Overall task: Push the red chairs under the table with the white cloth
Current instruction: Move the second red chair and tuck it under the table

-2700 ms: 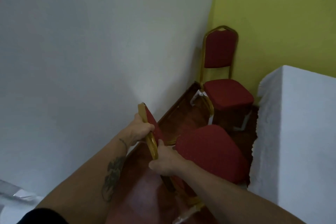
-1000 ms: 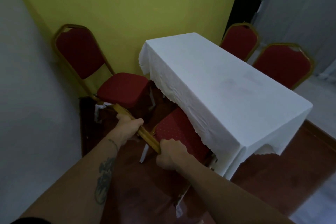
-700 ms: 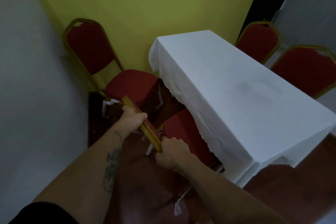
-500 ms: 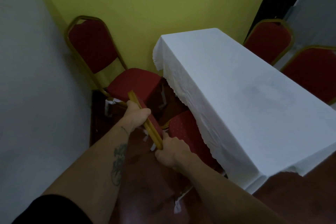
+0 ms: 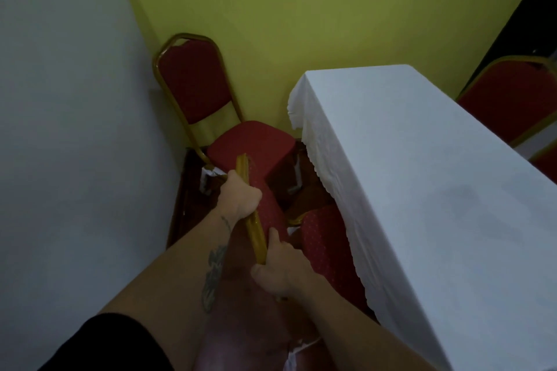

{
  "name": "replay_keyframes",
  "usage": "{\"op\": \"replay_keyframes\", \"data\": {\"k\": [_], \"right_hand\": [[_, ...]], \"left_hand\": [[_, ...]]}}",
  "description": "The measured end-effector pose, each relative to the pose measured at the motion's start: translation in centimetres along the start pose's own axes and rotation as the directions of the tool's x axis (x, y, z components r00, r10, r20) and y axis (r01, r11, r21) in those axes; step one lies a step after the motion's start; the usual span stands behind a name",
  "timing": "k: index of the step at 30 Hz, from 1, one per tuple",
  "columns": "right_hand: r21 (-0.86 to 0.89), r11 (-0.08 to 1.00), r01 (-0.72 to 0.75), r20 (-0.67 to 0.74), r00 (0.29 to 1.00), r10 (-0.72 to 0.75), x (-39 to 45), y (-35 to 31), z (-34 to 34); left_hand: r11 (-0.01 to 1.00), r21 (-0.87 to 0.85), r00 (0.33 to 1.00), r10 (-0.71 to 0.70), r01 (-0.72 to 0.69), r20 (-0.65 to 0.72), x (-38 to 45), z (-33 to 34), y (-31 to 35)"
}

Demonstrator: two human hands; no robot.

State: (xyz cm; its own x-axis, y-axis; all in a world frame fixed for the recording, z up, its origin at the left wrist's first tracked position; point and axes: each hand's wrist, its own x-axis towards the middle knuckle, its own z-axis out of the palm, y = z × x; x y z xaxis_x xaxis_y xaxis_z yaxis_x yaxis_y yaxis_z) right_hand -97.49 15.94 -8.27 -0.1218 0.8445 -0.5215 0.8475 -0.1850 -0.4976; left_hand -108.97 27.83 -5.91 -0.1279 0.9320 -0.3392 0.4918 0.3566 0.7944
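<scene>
Red chair gripped by both hands at the table's near long side.

Black sleeve [image 5: 111,343] covers the left upper arm at the bottom edge; the left forearm bears a tattoo [image 5: 213,275]. Right hand [image 5: 278,268] is closed round the lower end of the gold backrest frame [image 5: 252,214] of the near red chair [image 5: 327,247]; left hand [image 5: 239,197] is clamped round the same frame higher up. This chair's seat lies partly beneath the hanging edge of the white cloth [image 5: 437,190] on the table. Beyond, a second red chair [image 5: 211,117] stands clear of the table, in the corner where the white wall [image 5: 66,99] meets the yellow wall [image 5: 316,9]. At the far right, beyond the table, a third red chair's back [image 5: 512,96] is visible.
</scene>
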Motion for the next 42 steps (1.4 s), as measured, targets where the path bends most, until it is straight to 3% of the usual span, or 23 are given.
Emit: {"op": "replay_keyframes", "data": {"k": [5, 11, 15, 18, 20, 32, 42], "right_hand": [[-0.004, 1.0, -0.009, -0.005, 1.0, 0.009, 1.0, -0.4, -0.5], [-0.01, 0.998, -0.063, 0.02, 0.998, 0.063, 1.1, -1.0, -1.3], [0.044, 0.998, -0.054, -0.039, 0.998, 0.056, 2.4, -2.9, -2.8], [0.07, 0.996, -0.056, -0.128, 0.99, 0.064, 4.2, -4.6, -3.9], [0.07, 0.996, -0.058, -0.184, 0.98, 0.07, 5.5, -6.8, -5.0], [-0.097, 0.984, -0.147, -0.315, 0.943, 0.109, 16.3, -19.4, -9.5], [-0.153, 0.988, -0.019, -0.24, 0.971, -0.018, 29.7, -27.8, -15.2]], "left_hand": [[0.999, 0.041, 1.0, -0.016, 0.017, -0.007, 2.0, -0.1, 0.2], [0.973, 0.227, 0.948, -0.106, 0.037, 0.301, 0.2, -2.9, 2.0], [0.967, 0.253, 0.915, -0.082, -0.023, 0.395, 1.5, -4.6, 1.8], [0.949, 0.233, 0.955, 0.152, -0.214, 0.256, 2.6, -6.4, 1.4], [0.944, 0.195, 0.958, 0.236, -0.266, 0.16, 4.4, -8.4, 0.9], [0.98, -0.008, 0.975, 0.201, -0.201, 0.095, 17.2, -23.0, -2.6], [0.971, 0.136, 0.971, 0.212, -0.197, -0.109, 27.0, -30.7, 0.4]]}}
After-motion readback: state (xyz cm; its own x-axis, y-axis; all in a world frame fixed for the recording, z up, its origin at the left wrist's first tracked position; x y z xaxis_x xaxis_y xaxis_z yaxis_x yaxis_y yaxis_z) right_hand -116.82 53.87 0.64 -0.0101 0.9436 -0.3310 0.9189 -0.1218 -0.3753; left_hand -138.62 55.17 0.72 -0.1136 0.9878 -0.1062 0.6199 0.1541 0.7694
